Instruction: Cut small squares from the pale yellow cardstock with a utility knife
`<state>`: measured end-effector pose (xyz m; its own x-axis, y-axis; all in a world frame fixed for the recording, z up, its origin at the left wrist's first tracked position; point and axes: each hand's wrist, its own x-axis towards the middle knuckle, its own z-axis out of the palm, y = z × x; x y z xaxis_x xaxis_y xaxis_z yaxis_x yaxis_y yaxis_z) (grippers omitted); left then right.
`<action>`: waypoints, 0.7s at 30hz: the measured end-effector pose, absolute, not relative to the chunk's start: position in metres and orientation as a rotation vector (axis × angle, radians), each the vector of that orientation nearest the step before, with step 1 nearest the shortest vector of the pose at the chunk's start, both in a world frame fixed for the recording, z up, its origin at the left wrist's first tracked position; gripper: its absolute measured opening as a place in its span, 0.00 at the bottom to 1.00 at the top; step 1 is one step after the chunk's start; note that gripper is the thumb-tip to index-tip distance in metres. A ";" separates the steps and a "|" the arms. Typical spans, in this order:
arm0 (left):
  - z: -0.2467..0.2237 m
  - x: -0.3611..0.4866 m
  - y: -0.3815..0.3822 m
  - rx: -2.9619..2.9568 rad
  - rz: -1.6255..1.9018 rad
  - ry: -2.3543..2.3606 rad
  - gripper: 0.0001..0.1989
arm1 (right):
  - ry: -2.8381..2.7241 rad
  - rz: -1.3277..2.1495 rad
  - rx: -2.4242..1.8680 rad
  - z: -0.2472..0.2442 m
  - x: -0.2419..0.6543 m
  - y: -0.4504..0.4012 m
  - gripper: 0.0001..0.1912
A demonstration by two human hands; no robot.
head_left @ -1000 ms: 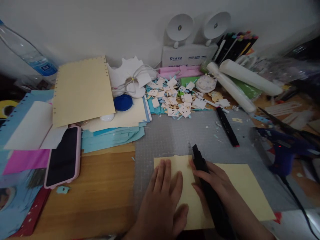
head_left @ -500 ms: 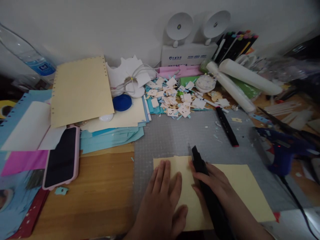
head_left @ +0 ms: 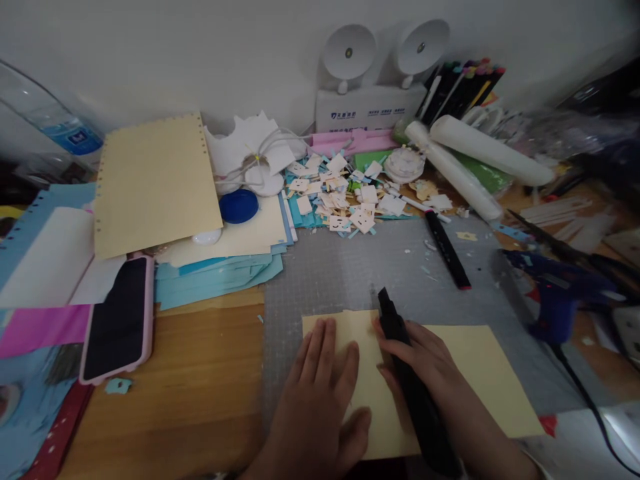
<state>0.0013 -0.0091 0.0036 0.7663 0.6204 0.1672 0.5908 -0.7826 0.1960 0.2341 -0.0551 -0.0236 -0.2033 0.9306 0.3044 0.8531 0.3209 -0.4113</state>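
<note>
The pale yellow paper [head_left: 367, 373] lay on the grey gridded mat [head_left: 325, 267], its near edge close to the bottom of the view. Whether it and the portion to the right [head_left: 493, 380] were one sheet or two could not be determined, as the right hand and its tool hid the join.

The left hand [head_left: 315, 393] rested flat on the paper, fingers side by side and thumb spread, gripping nothing. The right hand [head_left: 440, 367] was wrapped around a long black tool [head_left: 420, 393], its fingertips at the paper's far edge. The kind of tool could not be confirmed; no blade was clearly visible.

Principal risk: slippage. The left hand bore only on the left part, so a sideways push from the right could have turned the sheet or opened a misalignment between the parts. Second, the left thumb lay near the tool's line; if the tip proved sharp, a skid leftward could have reached it. Third, the tool and right hand hid part of the paper, so an error there might have passed unseen.

Secondary finding: the glue gun [head_left: 560, 293] stood near the right portion, its cable [head_left: 583, 390] trailing close by; a wide elbow movement might have snagged it.
</note>
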 end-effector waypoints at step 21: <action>0.001 0.003 -0.009 2.827 0.348 0.980 0.34 | -2.089 0.188 -1.546 -0.020 0.232 -0.051 0.15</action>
<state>0.0029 -0.0087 0.0010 0.7626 0.6230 0.1741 0.5931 -0.7809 0.1962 0.2316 -0.0513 -0.0195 -0.2049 0.9215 0.3299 0.8479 0.3355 -0.4105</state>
